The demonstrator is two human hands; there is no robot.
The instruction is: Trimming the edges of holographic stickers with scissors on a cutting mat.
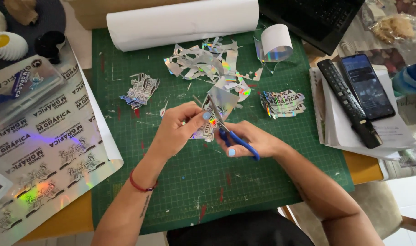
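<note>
Left hand (pixel 178 127) pinches holographic sticker (pixel 212 120); right hand (pixel 246 139) fingers curled in blue scissors (pixel 233 136) cutting it, mid green cutting mat (pixel 180 182). Scrap pile (pixel 208 64) at 12 o'clock, remote (pixel 347 100) and phone (pixel 367 86) at 2, printed sheet (pixel 44 150) at 9.

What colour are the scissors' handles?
Blue; the scissors show best in the head view, in the right hand.

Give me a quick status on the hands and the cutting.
Left hand pinching holographic sticker piece. Right hand working blue scissors, blades in the piece. Offcuts piled behind, clear of hands.
</note>
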